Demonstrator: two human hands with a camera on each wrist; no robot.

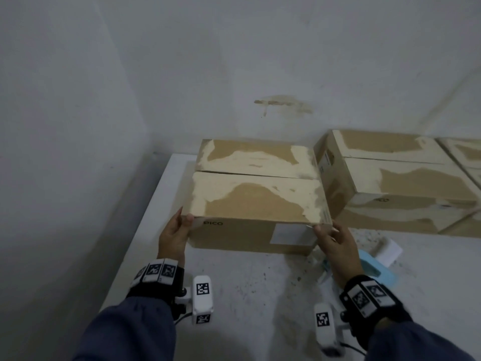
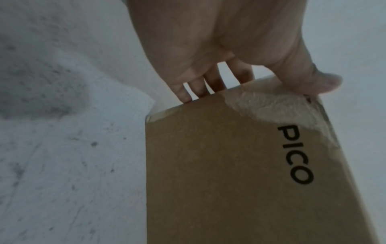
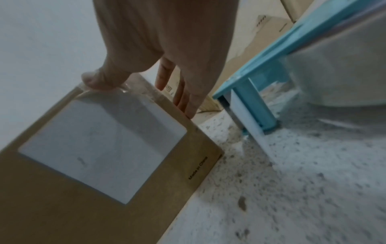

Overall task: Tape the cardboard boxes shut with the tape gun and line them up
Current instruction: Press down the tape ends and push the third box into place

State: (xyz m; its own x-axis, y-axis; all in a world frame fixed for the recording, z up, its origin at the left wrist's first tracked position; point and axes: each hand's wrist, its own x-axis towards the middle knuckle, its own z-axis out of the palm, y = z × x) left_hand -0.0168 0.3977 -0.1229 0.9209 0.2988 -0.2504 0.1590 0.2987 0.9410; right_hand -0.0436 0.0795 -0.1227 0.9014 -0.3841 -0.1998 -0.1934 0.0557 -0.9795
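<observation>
So the cardboard box (image 1: 256, 199) sits on the white speckled table (image 1: 247, 287), near the back left corner by the wall (image 1: 234, 61), flaps folded down with a seam running across the top. Torn pale patches all over the lid, "PICO" printed on the near face, plus a blank white label (image 3: 102, 148) toward the right end.

The left hand (image 1: 173, 237) grips the near left corner: thumb on the top edge, fingers (image 2: 198, 89) slightly spread down the left side, their tips hidden behind the box. The right hand (image 1: 335, 243) holds the near right corner the same way, thumb on top over some shiny clear film, fingers (image 3: 183, 97) close together down the right side.

Just right of it is a second box (image 1: 400, 186), nearly touching, and a third one (image 1: 466, 152) beyond that is cut off by the frame edge.

The tape gun (image 1: 374, 261), light blue, lies on the table behind the right wrist, mostly covered, so I can't make out much of it.
</observation>
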